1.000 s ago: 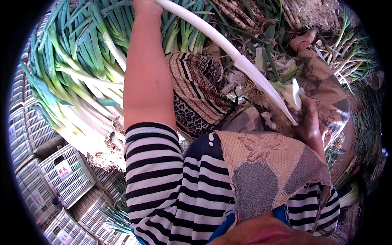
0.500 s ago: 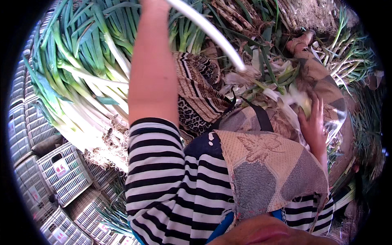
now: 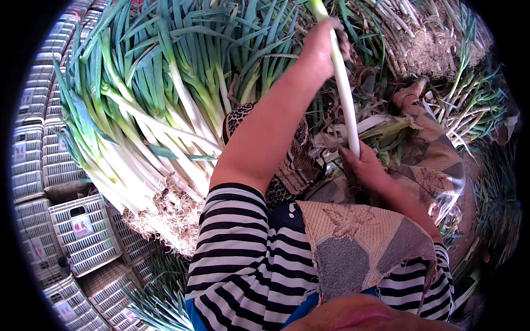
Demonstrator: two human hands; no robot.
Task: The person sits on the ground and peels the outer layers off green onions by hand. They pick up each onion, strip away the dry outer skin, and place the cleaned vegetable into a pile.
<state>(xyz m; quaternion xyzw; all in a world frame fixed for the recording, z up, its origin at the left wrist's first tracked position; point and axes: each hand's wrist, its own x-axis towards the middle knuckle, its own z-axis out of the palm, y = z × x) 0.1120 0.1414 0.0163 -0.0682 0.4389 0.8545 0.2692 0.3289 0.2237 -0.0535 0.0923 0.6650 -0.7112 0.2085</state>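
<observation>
A long green onion [image 3: 345,99], peeled to a smooth white stalk, stands slantwise between my hands. My left hand [image 3: 324,48] is wrapped round its upper part, where white turns to green. Its lower white end meets my right hand [image 3: 365,168], whose fingers are closed round it. Torn, limp outer skins [image 3: 386,128] lie just beyond my right hand, over my lap and leg. To the left, a big pile of green onions [image 3: 160,127] leans with leaves away from me and roots [image 3: 171,218] toward me.
Stacked grey plastic crates [image 3: 85,231] line the left side. More onions with dry roots [image 3: 428,49] lie at the far right, and loose green stalks [image 3: 477,107] below them. A patterned cloth apron [image 3: 359,237] covers my front.
My left arm has swung right and nearer, bringing the white stalk upright. My right hand has let go of the loose skins and moved left onto the stalk's lower end.
</observation>
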